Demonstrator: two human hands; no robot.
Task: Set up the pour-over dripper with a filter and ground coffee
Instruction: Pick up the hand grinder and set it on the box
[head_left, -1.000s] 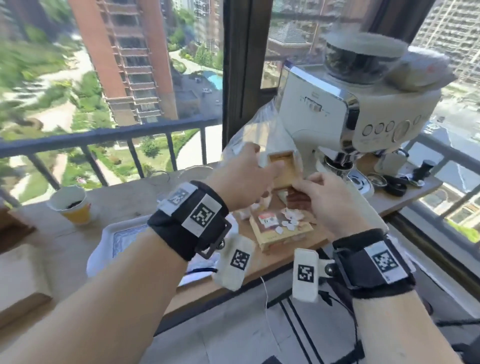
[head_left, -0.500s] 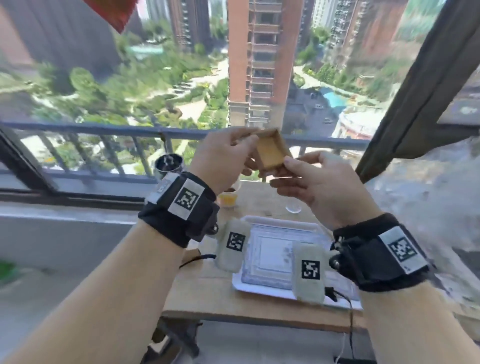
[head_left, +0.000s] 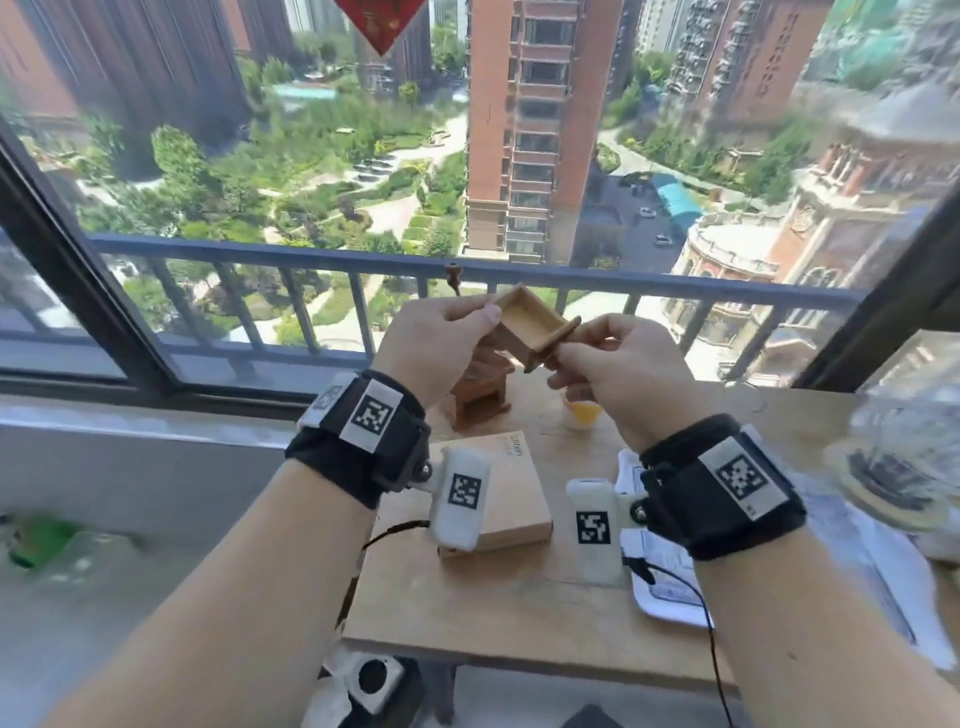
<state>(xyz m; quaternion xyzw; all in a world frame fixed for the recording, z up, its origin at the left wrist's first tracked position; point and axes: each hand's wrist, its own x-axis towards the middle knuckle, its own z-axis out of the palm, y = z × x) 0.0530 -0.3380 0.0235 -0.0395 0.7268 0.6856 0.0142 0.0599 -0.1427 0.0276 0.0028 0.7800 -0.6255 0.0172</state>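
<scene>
One head-worn wide-angle view, forward and down, close above left hand (head_left: 439, 340), right hand (head_left: 621, 366), table (head_left: 519, 613).

wooden table (head_left: 493, 613) bears a wooden grinder (head_left: 478, 397), tan box (head_left: 514, 493), yellow cup (head_left: 584, 413), white tray (head_left: 670, 603).

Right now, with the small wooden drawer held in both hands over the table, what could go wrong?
1. The wooden drawer is tilted and only pinched by the left hand and right hand; it could slip, or spill any grounds, though I cannot see any inside.
2. The wooden grinder and yellow cup sit just under the hands, partly hidden; lowering the hands could knock them.
</scene>
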